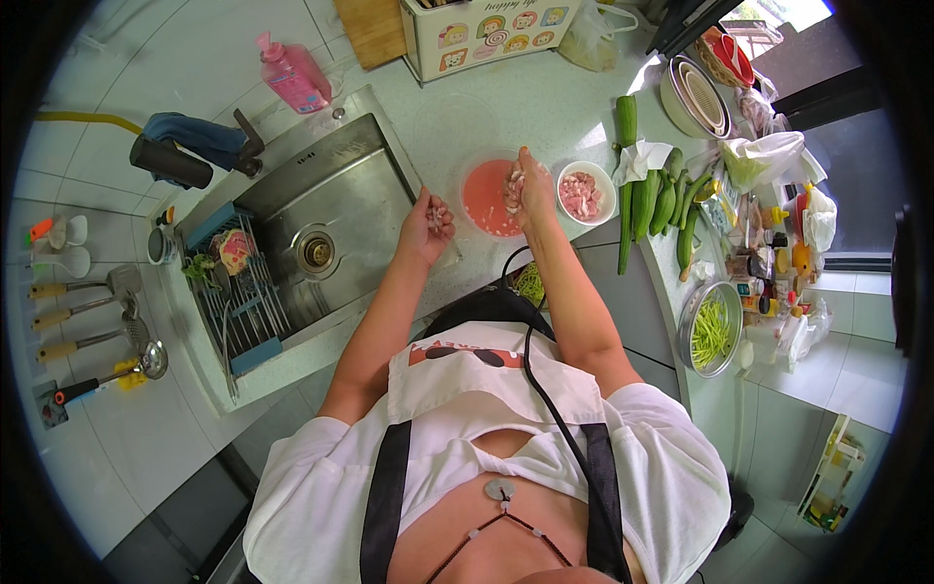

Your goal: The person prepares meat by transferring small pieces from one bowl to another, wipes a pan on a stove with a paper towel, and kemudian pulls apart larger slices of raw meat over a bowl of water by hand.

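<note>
A clear bowl of pinkish-red water (494,198) stands on the counter to the right of the sink. Over its right side my right hand (532,195) is closed around pale pink pieces of raw meat (514,187). To the left of this bowl, by the sink's edge, my left hand (424,230) is curled shut, with small pale bits of meat showing among its fingers. Just right of my right hand sits a white bowl (610,204) with cut raw meat (581,195) in it.
At the left lies a steel sink (365,185) with a blue dish rack (263,311). Cucumbers and other green vegetables (644,204) lie to the right, near a steel colander (732,360) of cut greens. A pink pump bottle (292,76) stands behind the sink. A black cord (530,350) hangs before me.
</note>
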The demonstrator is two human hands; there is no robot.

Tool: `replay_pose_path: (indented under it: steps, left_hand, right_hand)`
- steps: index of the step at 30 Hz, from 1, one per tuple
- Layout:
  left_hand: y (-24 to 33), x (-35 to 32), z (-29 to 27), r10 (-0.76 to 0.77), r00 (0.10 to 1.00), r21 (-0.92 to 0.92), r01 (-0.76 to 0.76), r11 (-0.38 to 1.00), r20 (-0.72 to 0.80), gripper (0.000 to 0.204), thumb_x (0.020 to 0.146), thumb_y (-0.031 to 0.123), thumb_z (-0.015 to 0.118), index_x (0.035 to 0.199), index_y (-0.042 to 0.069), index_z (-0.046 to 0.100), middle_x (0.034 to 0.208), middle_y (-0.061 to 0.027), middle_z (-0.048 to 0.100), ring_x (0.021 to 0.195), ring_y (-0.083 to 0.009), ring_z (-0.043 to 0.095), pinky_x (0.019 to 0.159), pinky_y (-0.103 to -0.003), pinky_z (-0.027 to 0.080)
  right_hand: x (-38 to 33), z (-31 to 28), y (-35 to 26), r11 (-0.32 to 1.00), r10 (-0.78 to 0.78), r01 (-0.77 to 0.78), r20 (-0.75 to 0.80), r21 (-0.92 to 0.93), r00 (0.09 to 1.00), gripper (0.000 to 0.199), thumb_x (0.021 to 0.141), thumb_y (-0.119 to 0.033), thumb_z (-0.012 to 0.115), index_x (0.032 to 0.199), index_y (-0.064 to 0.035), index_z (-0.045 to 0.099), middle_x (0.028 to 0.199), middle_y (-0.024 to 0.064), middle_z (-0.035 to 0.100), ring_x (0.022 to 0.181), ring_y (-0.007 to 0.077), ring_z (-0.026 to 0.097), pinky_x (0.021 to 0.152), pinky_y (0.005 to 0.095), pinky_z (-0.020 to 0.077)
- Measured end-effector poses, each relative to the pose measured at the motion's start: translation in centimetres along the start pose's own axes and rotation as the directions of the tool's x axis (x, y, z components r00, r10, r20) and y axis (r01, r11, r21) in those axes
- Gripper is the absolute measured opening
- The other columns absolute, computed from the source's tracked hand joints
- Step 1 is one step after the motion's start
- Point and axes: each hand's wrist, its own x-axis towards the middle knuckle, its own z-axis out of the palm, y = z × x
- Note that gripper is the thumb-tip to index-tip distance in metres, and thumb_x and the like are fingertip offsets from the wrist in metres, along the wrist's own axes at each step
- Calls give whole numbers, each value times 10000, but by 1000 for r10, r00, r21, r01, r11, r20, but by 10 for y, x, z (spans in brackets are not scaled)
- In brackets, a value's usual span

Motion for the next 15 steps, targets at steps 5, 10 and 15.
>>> replay_pose_path:
  steps: [5, 10, 15]
  left_hand:
    - [-1, 0, 0, -1, 1000, -3, 1, 1000, -18, 326, 840, 364, 492, 618, 129, 452, 555, 22, 441, 514, -105, 432, 425, -207, 321]
    - [-1, -1, 1, 5, 1000, -6, -5, 1000, -12, 326, 839, 365, 493, 619, 127, 456, 556, 19, 444, 516, -106, 435, 426, -210, 324]
    - [-3, -1, 3, 5, 1000, 0, -5, 1000, -26, 323, 838, 362, 497, 620, 127, 458, 558, 19, 440, 513, -107, 427, 426, -210, 323]
  right_hand:
    - [-1, 1, 1, 1000, -14, 13, -9, -2, 1000, 349, 859, -328, 464, 597, -114, 378, 469, -3, 333, 342, 85, 305, 301, 202, 185]
    - [-2, 1, 0, 1000, -24, 23, -31, -15, 999, 317, 841, -328, 484, 621, -116, 399, 453, -10, 341, 336, 90, 319, 306, 220, 204]
    - [-6, 3, -1, 998, 13, -17, -66, -67, 998, 347, 834, -345, 485, 592, -113, 397, 430, -10, 334, 328, 91, 311, 301, 225, 205]
